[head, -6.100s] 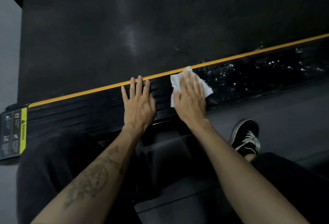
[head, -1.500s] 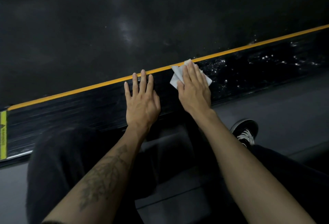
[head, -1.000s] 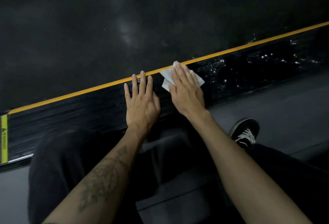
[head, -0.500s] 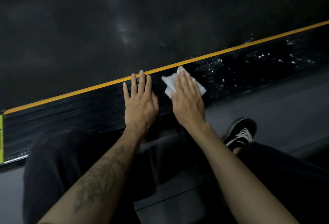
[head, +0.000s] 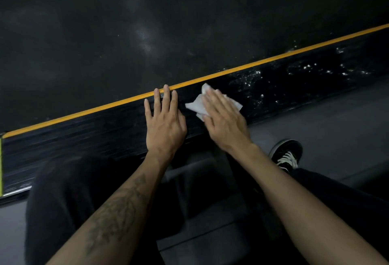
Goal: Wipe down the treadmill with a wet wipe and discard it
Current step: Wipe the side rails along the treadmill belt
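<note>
The treadmill fills the upper view: a wide black belt (head: 147, 22), a yellow stripe (head: 273, 58) and a black ribbed side rail (head: 84, 132) running from lower left to upper right. My right hand (head: 225, 121) lies flat with straight fingers on a white wet wipe (head: 196, 106), pressing it onto the rail. The wipe's corners stick out to the left of and beyond my fingers. My left hand (head: 165, 121) rests flat on the rail just left of it, fingertips reaching the stripe. Wet droplets (head: 305, 71) glisten on the rail to the right.
My legs in dark trousers (head: 63, 201) crouch beside the rail. A black sneaker with white laces (head: 287, 153) stands on the grey floor (head: 336, 117) at the right. A yellow warning label (head: 1, 166) sits at the rail's left end.
My right hand has slid the wipe back and forth a short way along the rail and across it, ending nearer the outer edge. My left hand has stayed planted.
</note>
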A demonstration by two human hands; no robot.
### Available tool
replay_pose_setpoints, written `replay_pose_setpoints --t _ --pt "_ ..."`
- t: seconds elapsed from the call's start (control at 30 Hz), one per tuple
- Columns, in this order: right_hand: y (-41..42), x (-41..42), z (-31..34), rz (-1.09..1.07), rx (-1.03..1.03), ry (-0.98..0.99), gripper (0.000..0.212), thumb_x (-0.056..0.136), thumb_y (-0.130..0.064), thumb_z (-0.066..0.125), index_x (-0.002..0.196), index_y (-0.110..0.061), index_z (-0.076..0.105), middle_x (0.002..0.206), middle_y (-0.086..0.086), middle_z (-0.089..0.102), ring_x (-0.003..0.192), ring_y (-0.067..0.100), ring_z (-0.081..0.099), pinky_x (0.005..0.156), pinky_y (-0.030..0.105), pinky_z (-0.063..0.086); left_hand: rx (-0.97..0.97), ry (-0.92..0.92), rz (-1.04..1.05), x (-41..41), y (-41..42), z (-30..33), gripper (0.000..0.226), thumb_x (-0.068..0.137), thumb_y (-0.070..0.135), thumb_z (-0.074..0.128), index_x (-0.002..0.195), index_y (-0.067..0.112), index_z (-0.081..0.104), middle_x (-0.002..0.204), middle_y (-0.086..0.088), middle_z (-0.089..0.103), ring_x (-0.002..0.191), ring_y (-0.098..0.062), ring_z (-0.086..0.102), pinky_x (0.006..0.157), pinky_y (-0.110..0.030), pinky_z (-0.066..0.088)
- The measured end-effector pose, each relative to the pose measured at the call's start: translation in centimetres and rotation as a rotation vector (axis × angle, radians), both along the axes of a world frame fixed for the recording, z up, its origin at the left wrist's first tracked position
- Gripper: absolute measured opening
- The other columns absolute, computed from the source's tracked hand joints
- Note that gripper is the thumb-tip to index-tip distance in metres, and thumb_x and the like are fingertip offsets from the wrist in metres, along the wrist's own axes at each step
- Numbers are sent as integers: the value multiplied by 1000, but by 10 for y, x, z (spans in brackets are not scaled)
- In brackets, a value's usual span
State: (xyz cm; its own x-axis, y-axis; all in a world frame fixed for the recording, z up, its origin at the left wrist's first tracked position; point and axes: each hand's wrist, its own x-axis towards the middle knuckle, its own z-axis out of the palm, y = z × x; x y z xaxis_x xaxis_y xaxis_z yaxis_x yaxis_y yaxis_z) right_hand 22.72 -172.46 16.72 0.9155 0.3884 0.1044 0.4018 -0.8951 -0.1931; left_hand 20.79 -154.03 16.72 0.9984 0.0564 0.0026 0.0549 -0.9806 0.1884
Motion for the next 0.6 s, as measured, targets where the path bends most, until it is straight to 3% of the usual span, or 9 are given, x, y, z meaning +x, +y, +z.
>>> replay_pose_setpoints --t 0.17,0.33,0.4,0.5,0.6 --pt "7 9 3 -337 37 11 64 106 -37 25 158 1 30 167 18 24 156 30 22 129 43 15 -10 -15 1 0 -1 2 64 102 34 19 162 12 28 172 -9 14 160 -30 4 128 -57 6" --pt "20 -17 -6 -12 31 -45 60 106 -35 37 158 -5 36 166 13 29 155 28 27 127 45 22 -1 7 -8 0 1 1 63 104 35 18 163 13 23 173 -8 9 160 -28 -1 128 -56 4" --pt "-2 -6 -5 -64 20 -50 59 107 -37 35 159 -9 34 168 10 26 156 26 23 126 46 22 -4 -10 -15 0 -1 1 62 105 35 20 162 13 26 172 -9 11 160 -30 1 128 -57 5" --pt "4 -2 -1 -331 92 -22 60 109 -40 28 159 -7 32 168 12 24 157 29 20 127 48 20 -11 -19 -53 0 -1 1 61 105 35 22 161 14 29 172 -9 14 160 -31 5 128 -57 8" --pt "31 -20 -4 -245 146 -63 60 108 -40 33 156 -4 39 165 17 30 154 33 26 127 47 21 -9 -11 -73 0 -1 1 62 105 36 23 161 13 29 172 -9 13 160 -29 4 128 -57 9"
